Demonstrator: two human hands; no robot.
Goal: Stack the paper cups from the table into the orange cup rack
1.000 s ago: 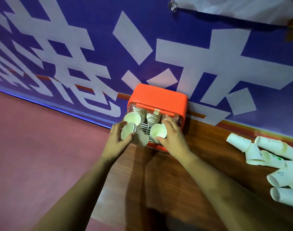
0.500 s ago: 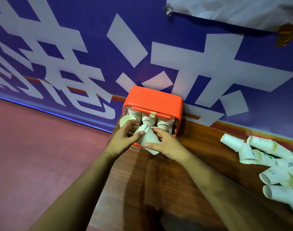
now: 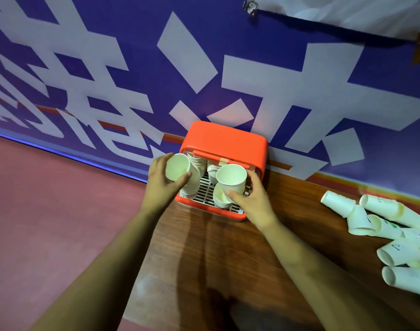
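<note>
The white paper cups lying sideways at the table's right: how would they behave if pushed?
Those white paper cups lie on their tapered sides on the brown wooden table, so they'd probably roll in arcs. Thin paper suggests light, easily crushed.

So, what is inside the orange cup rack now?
Stacks of nested paper cups on a white slotted grille. The left hand and right hand, each holding a cup, cover parts of them; the rack's top hides the rear.
</note>
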